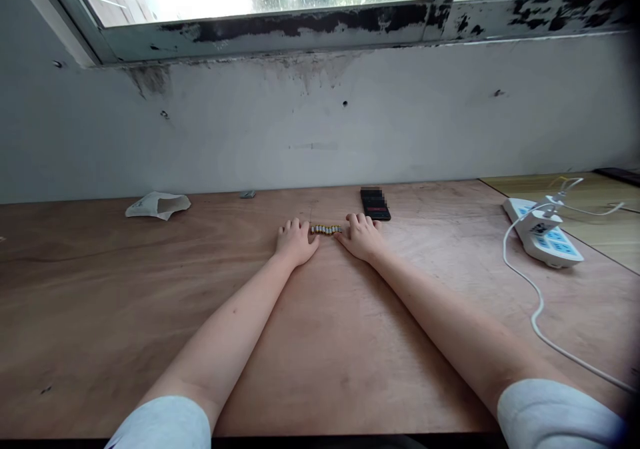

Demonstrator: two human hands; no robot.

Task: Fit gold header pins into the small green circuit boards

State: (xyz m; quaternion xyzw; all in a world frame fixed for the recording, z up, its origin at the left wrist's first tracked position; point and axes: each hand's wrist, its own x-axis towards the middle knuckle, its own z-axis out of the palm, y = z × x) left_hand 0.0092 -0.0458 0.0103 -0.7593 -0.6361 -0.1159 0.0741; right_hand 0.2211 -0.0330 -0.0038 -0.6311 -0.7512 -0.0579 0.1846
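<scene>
A short row of small pieces (326,229) with yellow ends and pale middles lies on the wooden table, too small to tell their kind. At its left end rests my left hand (296,241), palm down, thumb stretched out beside the row. My right hand (363,237) lies at the other end, its thumb and fingers apart and its thumb close to the last piece. Whether either hand touches the row I cannot tell. Neither hand grips anything visible. Just beyond my right fingers is a black phone (375,204), its screen partly blurred out.
A crumpled white paper packet (158,205) lies at the back left, and a small grey flat item (247,195) nearer the middle. On the right, a white power strip (545,234) holds a plugged charger; its white cable (536,315) trails forward. The wall (240,135) bounds the table's back.
</scene>
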